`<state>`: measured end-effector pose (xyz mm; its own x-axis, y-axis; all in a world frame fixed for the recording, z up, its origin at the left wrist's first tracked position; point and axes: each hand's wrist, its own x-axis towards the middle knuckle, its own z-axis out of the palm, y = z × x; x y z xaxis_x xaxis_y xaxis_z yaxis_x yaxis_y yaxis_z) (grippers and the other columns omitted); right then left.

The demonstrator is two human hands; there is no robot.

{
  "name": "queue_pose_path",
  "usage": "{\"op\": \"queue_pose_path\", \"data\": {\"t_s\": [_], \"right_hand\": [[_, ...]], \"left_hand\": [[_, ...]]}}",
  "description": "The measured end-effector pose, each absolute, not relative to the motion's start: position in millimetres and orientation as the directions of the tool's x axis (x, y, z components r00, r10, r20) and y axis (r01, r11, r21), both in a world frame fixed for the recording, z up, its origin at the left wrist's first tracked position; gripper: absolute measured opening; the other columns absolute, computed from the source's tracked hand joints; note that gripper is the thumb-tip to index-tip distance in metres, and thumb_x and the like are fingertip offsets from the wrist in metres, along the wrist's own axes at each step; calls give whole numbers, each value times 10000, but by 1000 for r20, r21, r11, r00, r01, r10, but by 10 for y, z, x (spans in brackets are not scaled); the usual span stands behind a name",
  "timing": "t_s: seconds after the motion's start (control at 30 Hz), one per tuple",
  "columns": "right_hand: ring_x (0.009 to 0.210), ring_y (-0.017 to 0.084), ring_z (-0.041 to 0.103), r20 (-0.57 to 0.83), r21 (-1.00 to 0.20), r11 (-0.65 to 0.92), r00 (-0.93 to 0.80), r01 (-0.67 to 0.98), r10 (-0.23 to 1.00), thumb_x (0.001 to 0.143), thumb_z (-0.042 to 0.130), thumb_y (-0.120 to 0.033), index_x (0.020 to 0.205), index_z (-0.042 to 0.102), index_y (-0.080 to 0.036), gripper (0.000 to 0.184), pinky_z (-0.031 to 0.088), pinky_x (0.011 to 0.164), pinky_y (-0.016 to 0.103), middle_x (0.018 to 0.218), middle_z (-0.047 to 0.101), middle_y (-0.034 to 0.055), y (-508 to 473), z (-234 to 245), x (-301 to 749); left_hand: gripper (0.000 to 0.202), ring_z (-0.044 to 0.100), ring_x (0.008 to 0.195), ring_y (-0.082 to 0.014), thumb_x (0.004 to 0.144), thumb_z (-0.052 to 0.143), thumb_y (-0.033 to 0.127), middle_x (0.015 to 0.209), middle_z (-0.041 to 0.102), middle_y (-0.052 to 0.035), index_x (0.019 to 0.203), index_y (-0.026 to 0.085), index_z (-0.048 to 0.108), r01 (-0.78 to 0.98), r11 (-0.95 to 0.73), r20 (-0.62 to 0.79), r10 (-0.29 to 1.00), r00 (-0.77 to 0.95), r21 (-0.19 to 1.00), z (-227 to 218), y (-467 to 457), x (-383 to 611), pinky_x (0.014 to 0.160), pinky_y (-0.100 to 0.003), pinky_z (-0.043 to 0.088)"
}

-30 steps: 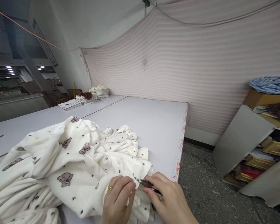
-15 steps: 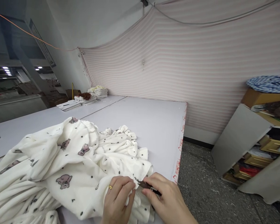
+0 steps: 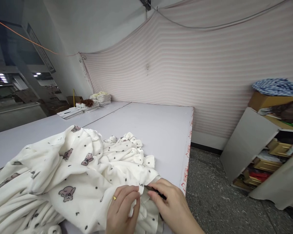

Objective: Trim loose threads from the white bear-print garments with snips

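Note:
White soft fabric (image 3: 84, 180) printed with mauve animal figures and small dark marks lies heaped over the near left of the table. My left hand (image 3: 124, 206), with a gold ring on one finger, pinches an edge of it at the lower middle. Close beside it, my right hand (image 3: 173, 203) is closed around small dark thread snips (image 3: 162, 195). Their tip is at the cloth edge by my left fingertips, partly hidden by fingers and fabric.
The pale table (image 3: 158, 122) runs back to a striped cloth hanging (image 3: 197, 71). Folded stacks (image 3: 101, 98) sit at its far left corner. On the right, beyond a speckled floor (image 3: 207, 182), stands a grey cabinet (image 3: 250, 143) with filled shelves and blue checked cloth (image 3: 277, 87) on top.
The snips' tip, bare between my hands before, is now mostly covered at the cloth edge. My right hand has shifted slightly left and up. The view has turned a little.

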<state>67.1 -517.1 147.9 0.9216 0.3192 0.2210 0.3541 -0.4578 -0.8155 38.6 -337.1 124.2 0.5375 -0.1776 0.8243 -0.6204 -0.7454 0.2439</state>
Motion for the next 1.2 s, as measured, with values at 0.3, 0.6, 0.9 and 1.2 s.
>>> {"op": "queue_pose_path", "data": {"t_s": [0.3,0.6,0.9,1.2], "right_hand": [[1002,200,606,385,-920,23,888,392,252,790,669,-159,1034,624,-225,258,504,823,267,1081,611,60,-4887,1270,669],[666,149,613,387,-893,-120,877,433,286,932,515,-254,872,665,-186,176,450,631,226,721,674,5,-4743,1297,772],[613,135,555,397,-868,-198,876,456,274,968,399,-253,863,559,-197,199,411,596,221,704,609,-10,-4674,1248,694],[864,187,638,328,-895,-187,883,404,337,883,577,-270,1088,662,-225,226,507,729,252,971,643,54,-4885,1425,633]], "left_hand": [[153,694,733,-196,822,633,370,804,730,-13,862,225,658,-186,-551,367,238,899,814,1302,-3315,349,635,-241,557],[281,642,642,-155,871,546,442,860,682,-20,1053,238,611,-136,-400,221,173,960,906,1471,-3216,324,460,-193,475],[241,651,817,-204,836,591,386,926,703,-47,1003,229,667,-168,-487,200,15,980,857,1516,-3224,331,579,-224,512],[253,610,735,-180,840,578,450,800,657,-13,888,206,625,3,-188,-1,7,1000,982,1604,-3212,365,646,-243,495]]}}
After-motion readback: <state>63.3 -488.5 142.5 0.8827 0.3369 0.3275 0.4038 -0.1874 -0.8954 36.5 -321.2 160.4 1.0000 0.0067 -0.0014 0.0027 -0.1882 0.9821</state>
